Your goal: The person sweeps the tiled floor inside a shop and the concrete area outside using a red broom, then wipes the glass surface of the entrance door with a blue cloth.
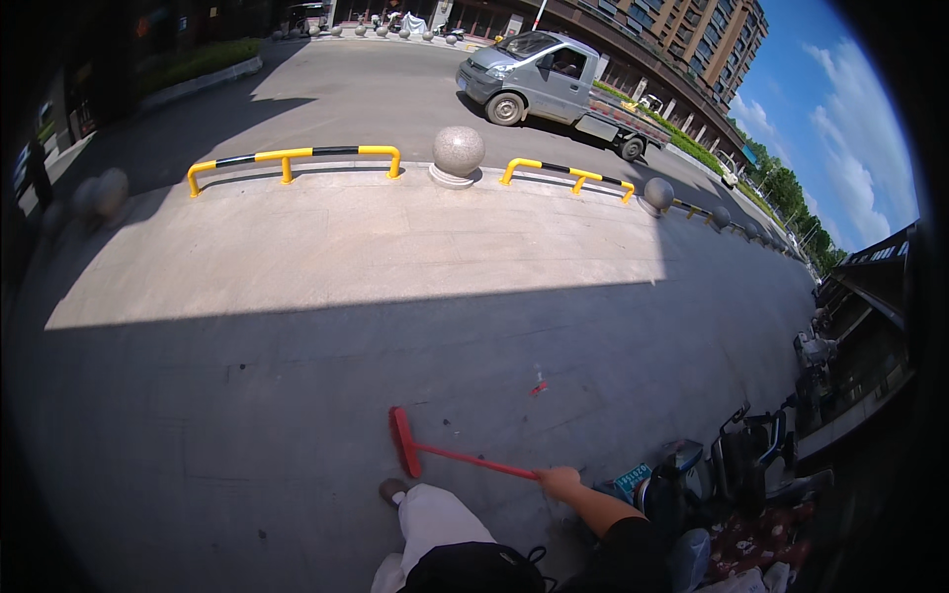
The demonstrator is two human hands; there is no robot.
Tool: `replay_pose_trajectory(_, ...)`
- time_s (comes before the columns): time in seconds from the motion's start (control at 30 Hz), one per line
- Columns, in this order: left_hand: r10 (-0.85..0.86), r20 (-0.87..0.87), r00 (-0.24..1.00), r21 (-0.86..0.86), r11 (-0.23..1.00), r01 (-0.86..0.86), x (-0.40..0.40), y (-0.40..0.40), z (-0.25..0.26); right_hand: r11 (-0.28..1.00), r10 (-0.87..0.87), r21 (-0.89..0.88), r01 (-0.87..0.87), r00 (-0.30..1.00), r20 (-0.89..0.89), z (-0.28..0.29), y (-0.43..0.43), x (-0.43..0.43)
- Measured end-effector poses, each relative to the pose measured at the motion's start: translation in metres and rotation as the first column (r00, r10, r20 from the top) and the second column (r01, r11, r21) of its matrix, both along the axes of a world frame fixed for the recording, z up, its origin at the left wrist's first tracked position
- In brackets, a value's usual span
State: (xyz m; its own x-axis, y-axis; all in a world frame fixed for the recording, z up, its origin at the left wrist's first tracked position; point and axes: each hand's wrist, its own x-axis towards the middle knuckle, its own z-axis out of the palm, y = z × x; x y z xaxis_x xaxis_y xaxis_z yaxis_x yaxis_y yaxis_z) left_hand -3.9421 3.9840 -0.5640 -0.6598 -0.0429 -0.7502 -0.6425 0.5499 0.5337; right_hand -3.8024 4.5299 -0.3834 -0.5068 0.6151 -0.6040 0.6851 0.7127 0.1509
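My right hand (560,482) grips the red handle of a push broom (474,461), with the arm stretched forward and to the right. The red broom head (405,442) rests on the grey paving just ahead of my brown shoe (393,490), its bristles facing left. A red and white scrap of litter (539,388) lies beyond the handle. Small dark bits (446,422) are scattered on the paving near the broom head. My left hand is out of view.
Parked scooters (693,467) crowd close on my right. Yellow and black barriers (296,154) and stone ball bollards (457,150) line the paving's far edge. A grey pickup truck (556,81) is on the road behind them. A shadow edge crosses the paving.
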Motion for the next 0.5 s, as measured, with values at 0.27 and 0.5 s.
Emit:
replay_pose_trajectory(0.27, 0.316, -0.100, 0.944, -0.251, 0.910, -0.331, 0.234, -0.284, -0.088, 0.961, -0.093, 0.276, -0.001, 0.940, 0.328, -0.012, -0.003, -0.066)
replay_pose_trajectory(0.5, -0.014, -0.095, 0.995, -0.608, 0.793, -0.047, 0.454, -0.263, -0.054, 0.969, -0.034, 0.247, -0.006, 0.987, 0.158, -0.015, -0.028, 0.010)
